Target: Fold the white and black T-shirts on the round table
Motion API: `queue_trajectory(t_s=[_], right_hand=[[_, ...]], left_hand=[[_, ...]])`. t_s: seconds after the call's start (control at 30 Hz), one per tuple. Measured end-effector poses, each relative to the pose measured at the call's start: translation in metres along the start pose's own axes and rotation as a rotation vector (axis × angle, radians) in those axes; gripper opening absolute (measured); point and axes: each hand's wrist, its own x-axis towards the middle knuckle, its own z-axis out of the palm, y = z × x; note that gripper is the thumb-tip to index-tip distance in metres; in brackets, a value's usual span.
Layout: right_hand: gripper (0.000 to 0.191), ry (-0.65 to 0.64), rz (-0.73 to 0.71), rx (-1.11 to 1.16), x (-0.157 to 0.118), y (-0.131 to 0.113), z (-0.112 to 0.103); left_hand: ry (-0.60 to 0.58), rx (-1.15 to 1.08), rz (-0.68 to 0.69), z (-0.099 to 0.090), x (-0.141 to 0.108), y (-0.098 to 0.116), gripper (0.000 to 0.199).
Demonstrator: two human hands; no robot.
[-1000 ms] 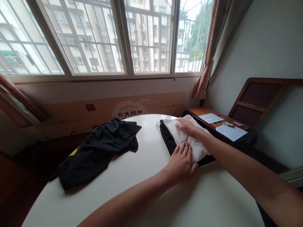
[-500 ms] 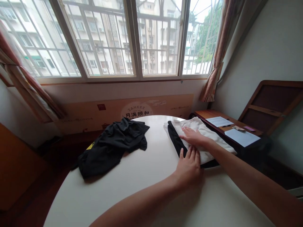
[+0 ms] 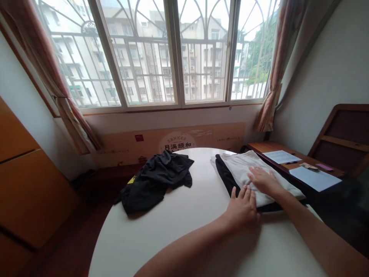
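Note:
A stack of folded clothes lies on the right of the round white table [image 3: 178, 223]. On top is a folded white garment [image 3: 242, 161], with a folded black garment [image 3: 226, 177] showing beneath it at the left and front edges. My right hand [image 3: 263, 180] rests flat on the white cloth, fingers spread. At the stack's near left edge, my left hand [image 3: 243, 204] lies with its fingers stretched out over the white and black cloth. A crumpled black garment [image 3: 158, 181] with a yellow patch at its left side lies on the table's left part, apart from both hands.
Right of the table stands a wooden desk [image 3: 261, 147] with white sheets of paper [image 3: 315, 177], a pen and a pink slip [image 3: 324, 167]. A wooden chair back [image 3: 337, 146] leans behind it. A barred window and curtains are ahead; an orange cabinet [image 3: 25, 196] stands left.
The view has tilted and shifted, so everything sits farther right and slightly lower. My right hand has slid a little to the right across the white garment. My left hand stays at the near edge.

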Motion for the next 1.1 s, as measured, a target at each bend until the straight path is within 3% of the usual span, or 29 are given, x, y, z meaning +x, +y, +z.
queue_trajectory(t_s=[0.1,0.2,0.63,0.93,1.03,1.1], right_hand=[[0.056,-0.031,-0.032,0.013,-0.005,-0.019,0.004],[0.058,0.016,-0.059,0.101,-0.007,-0.028,0.006],[0.062,0.082,-0.097,0.307,-0.001,-0.012,0.022],[0.063,0.067,-0.118,0.304,-0.004,-0.011,0.015],[0.065,0.027,-0.117,0.285,-0.004,-0.010,0.012],[0.065,0.020,-0.119,0.279,-0.004,-0.009,0.010]], left_hand=[[0.030,0.002,0.027,0.001,0.000,-0.002,0.075],[0.047,-0.007,0.060,0.001,0.000,-0.003,0.076],[-0.003,-0.151,0.052,-0.007,-0.008,-0.009,0.086],[-0.024,-0.270,0.051,-0.019,-0.011,-0.009,0.084],[-0.023,-0.386,0.032,-0.026,-0.010,-0.011,0.075],[-0.028,-0.448,-0.001,-0.032,-0.005,-0.015,0.056]])
